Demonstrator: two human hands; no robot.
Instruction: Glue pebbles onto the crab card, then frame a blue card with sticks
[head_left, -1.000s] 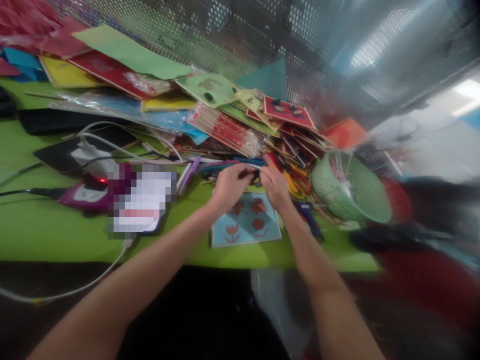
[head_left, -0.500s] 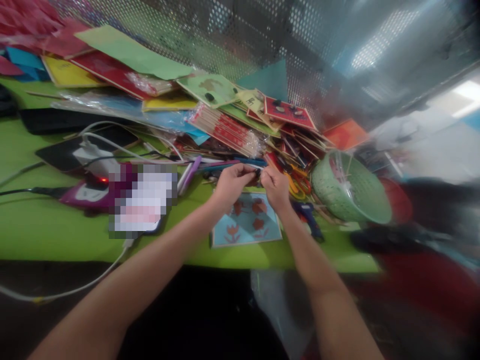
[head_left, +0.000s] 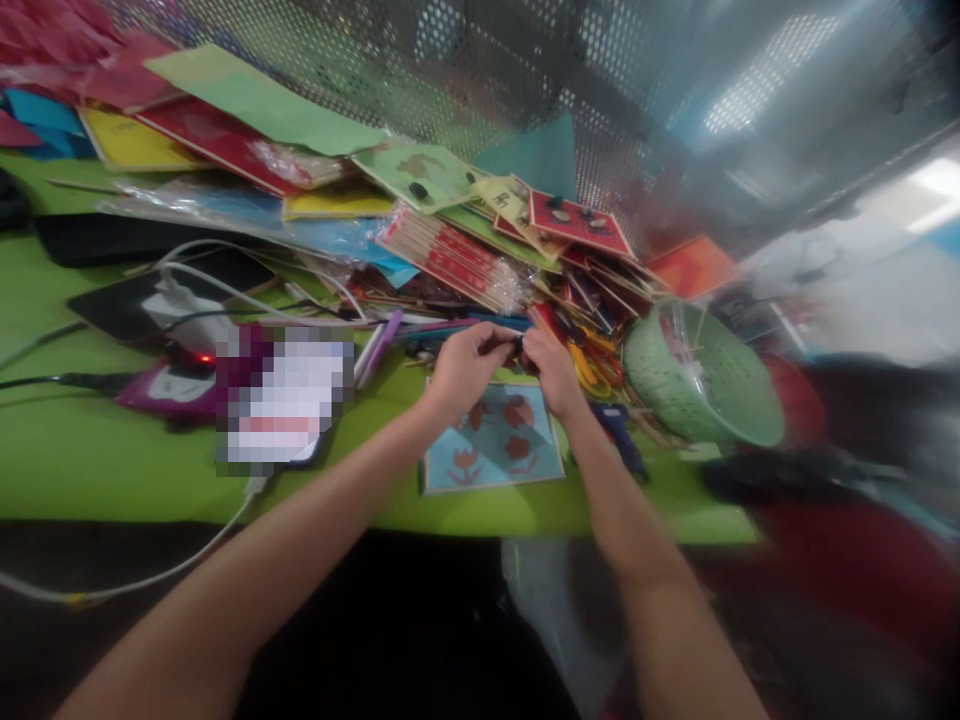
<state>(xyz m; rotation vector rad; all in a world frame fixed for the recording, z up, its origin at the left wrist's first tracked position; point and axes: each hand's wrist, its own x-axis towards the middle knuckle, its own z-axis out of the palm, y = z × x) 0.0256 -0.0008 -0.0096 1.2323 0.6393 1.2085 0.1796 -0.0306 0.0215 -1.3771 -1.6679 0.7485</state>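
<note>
My left hand [head_left: 466,366] and my right hand [head_left: 553,370] meet fingertip to fingertip just above a light blue card [head_left: 495,452] with red flower shapes. Both hands are closed in a pinch on a small dark object [head_left: 516,346] held between them; it is too small to name. The card lies flat on the green table [head_left: 90,460] near its front edge. Both forearms reach in from the bottom of the view.
A heap of coloured cards and paper [head_left: 480,215] fills the back of the table. A green basket [head_left: 701,375] lies tipped at the right, scissors with orange handles [head_left: 596,362] beside it. White cables [head_left: 195,290] and a purple device [head_left: 169,390] sit at the left.
Both hands stay pinched together over the blue card; the fingers shifted only slightly.
</note>
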